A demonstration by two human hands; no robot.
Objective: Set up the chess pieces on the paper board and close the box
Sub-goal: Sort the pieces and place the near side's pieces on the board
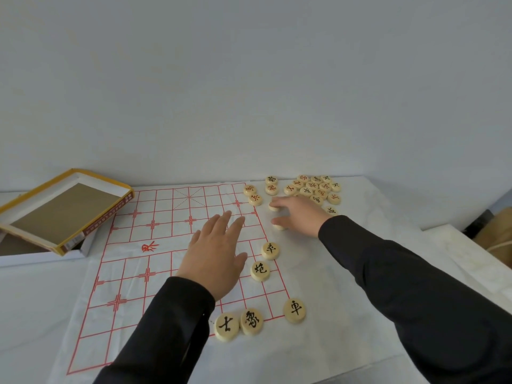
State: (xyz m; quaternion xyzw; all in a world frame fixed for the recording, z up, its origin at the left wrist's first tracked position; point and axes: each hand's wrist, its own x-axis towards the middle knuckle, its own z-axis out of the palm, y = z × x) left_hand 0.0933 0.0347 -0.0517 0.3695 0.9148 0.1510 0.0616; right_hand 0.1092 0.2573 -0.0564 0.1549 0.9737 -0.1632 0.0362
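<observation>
box [63, 214]: far left, beside the paper board [155, 245]
loose pieces [313, 188]: far right, off board
placed pieces [260, 270]: on board, near-right edge

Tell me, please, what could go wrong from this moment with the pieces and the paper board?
1. The left hand lies flat over the thin, creased paper board. If it drags, the sheet may slide and displace the black pieces set along its right edge.
2. The right hand reaches among the loose pieces. Its sleeve might knock nearby ones.
</observation>
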